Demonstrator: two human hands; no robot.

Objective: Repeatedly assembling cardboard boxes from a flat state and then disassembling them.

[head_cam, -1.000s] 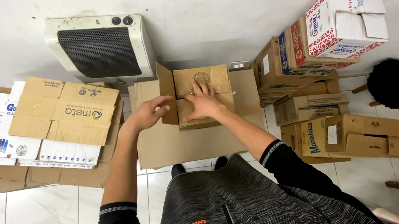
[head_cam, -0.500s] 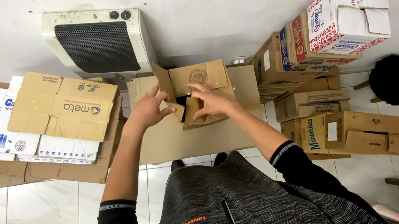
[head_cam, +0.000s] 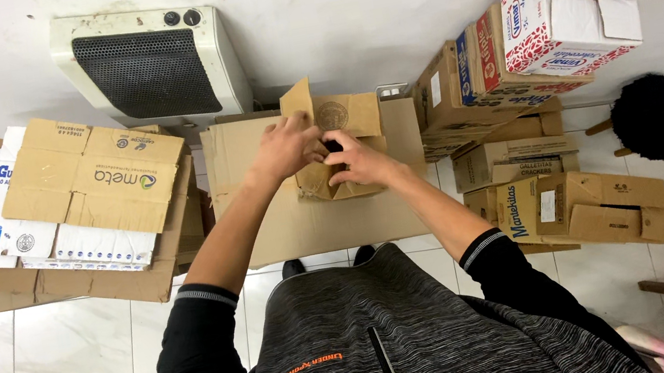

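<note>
Two hands on small cardboard box (head_cam: pixel 341 151), left hand (head_cam: pixel 287 146) gripping its flap, right hand (head_cam: pixel 359 162) clutching front, flat cardboard sheet (head_cam: pixel 261 189) beneath

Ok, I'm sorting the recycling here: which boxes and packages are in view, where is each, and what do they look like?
Small brown box: centre, flaps up, held by left hand and right hand.
Flattened cardboard pile: left, brown sheets with white printed panels.
White-and-red carton: upper right, on top of the stack.
Brown cartons: right, stacked, flaps open.

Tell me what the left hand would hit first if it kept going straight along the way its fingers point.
The left hand points right; its fingers already touch the small cardboard box, and just beyond is probably the right hand, though depth is unclear.
</note>
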